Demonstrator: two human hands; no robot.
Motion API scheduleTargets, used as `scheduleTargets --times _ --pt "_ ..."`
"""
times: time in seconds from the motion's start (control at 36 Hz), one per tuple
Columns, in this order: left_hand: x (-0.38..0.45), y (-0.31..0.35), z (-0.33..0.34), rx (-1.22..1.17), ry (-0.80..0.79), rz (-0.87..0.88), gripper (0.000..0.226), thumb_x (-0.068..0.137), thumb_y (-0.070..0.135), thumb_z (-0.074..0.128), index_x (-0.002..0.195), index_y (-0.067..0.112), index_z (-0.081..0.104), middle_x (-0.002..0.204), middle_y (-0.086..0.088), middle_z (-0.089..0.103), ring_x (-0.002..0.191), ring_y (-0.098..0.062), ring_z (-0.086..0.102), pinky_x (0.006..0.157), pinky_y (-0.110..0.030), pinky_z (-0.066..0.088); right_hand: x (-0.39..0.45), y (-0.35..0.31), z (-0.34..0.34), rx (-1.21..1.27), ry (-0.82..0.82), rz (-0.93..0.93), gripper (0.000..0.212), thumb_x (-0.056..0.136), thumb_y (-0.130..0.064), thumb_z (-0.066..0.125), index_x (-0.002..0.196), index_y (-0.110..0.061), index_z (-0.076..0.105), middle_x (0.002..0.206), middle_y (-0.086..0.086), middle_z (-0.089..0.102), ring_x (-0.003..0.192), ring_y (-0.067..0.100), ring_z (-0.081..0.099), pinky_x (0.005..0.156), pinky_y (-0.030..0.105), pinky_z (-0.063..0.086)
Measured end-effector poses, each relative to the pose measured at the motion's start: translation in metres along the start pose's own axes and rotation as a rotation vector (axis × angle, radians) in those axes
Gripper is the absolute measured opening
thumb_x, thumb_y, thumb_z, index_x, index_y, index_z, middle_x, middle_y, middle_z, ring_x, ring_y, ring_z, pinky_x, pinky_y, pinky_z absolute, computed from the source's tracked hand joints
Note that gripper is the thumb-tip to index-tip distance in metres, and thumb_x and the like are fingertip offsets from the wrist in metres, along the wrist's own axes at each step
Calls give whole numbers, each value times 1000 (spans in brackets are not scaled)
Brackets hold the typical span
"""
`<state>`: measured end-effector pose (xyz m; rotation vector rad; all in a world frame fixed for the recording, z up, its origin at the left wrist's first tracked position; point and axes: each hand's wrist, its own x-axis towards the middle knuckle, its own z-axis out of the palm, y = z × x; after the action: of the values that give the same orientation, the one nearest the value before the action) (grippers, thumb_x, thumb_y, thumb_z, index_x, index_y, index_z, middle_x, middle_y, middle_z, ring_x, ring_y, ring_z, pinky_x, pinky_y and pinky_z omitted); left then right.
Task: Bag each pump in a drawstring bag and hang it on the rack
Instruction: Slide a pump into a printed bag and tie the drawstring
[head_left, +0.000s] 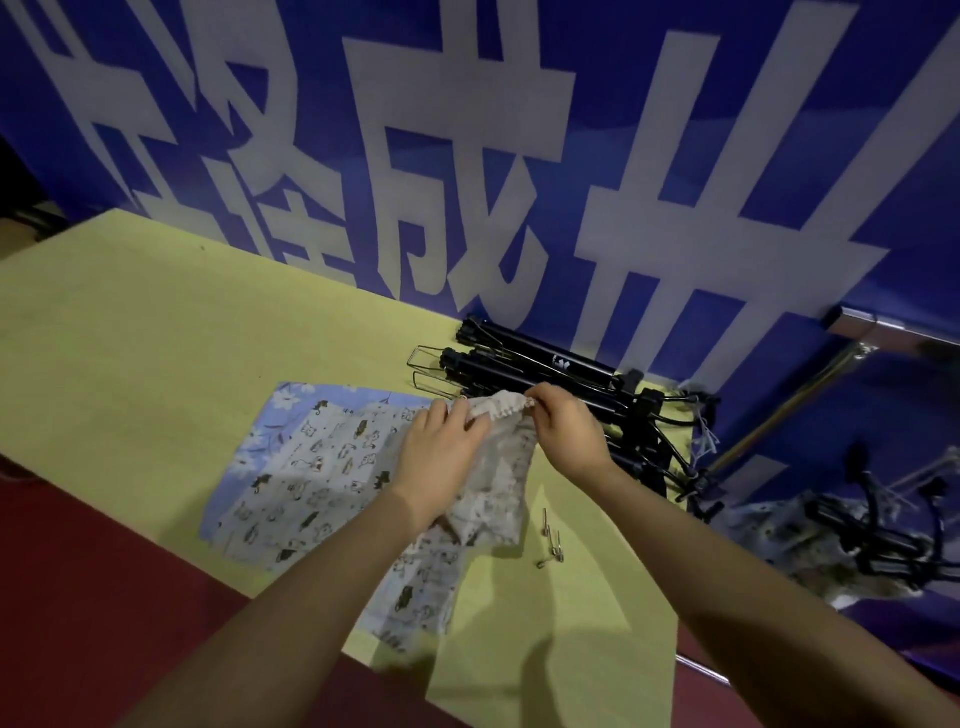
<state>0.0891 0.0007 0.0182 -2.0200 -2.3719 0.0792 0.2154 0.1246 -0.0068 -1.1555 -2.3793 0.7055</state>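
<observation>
Near the table's (156, 322) far edge, both hands, left hand (441, 457) and right hand (566, 431), pinch the limp, light drawstring bag (498, 488) by its gathered mouth, its best hold.

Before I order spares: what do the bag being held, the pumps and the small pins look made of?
Drawstring bag: thin printed woven cloth, matte; it crumples and gathers at the mouth that both hands pinch. Pumps: black tubes with a slight sheen, metal or plastic, cannot tell; wire foot loops look like bare steel. Pins: small, grey, glinting, probably metal.
</observation>
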Motion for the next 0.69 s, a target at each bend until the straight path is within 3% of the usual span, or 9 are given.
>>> scheduleTargets --times 0.06,0.17,0.25,0.33,0.44,0.53,0.58,0.69 --pt "1 2 -3 31 -30 -15 74 75 -8 56 138 16 26 131 -11 33 116 -32 38 93 -37 36 1 5 -3 2 38 40 22 98 -20 42 110 -19 61 108 3 65 94 25 62 75 40 52" --pt "3 7 -3 -63 -74 -64 85 76 -9 58 146 16 16 138 -11 29 104 -27 52 67 -28 41 -3 9 -8 72 19 67 22 98 -24 47 114 -17 61 110 3 62 98 23 60 79 39 52" --pt "3 11 0 -126 -106 -103 86 78 -9 56 148 13 11 151 -10 16 99 -26 55 64 -27 40 -13 12 -8 142 -15 76 32 94 -29 56 122 -14 56 108 1 56 97 17 56 83 35 50" --pt "2 14 1 -115 -116 -111 87 80 -8 55 150 11 7 157 -8 3 101 -25 57 61 -27 40 -28 19 -6 173 -11 158 30 91 -32 61 115 -14 54 97 -3 52 85 13 52 75 34 49" --pt "2 20 5 -130 -143 -132 88 81 -6 58 150 12 6 159 -5 -3 112 -28 54 66 -28 43 -51 38 4 29 -112 237 9 92 -21 56 96 -13 58 97 0 56 85 18 55 67 30 42" --pt "2 25 12 -153 -143 -148 88 82 -2 61 150 13 7 159 -4 -2 124 -29 46 73 -30 46 -66 54 16 -79 -279 348 2 87 -15 56 85 -14 57 100 9 65 93 27 63 74 36 53" --pt "2 26 19 -172 -139 -161 88 81 -2 61 150 12 8 159 -4 -1 127 -28 43 79 -33 48 -78 60 21 -125 -371 415 5 86 -17 59 84 -15 55 101 9 65 94 28 63 75 36 52" --pt "3 29 33 -203 -133 -162 88 79 -7 57 150 14 10 158 -3 2 124 -28 46 74 -34 52 -93 67 29 -140 -400 489 15 85 -26 63 88 -14 54 103 10 63 94 28 61 75 35 49"
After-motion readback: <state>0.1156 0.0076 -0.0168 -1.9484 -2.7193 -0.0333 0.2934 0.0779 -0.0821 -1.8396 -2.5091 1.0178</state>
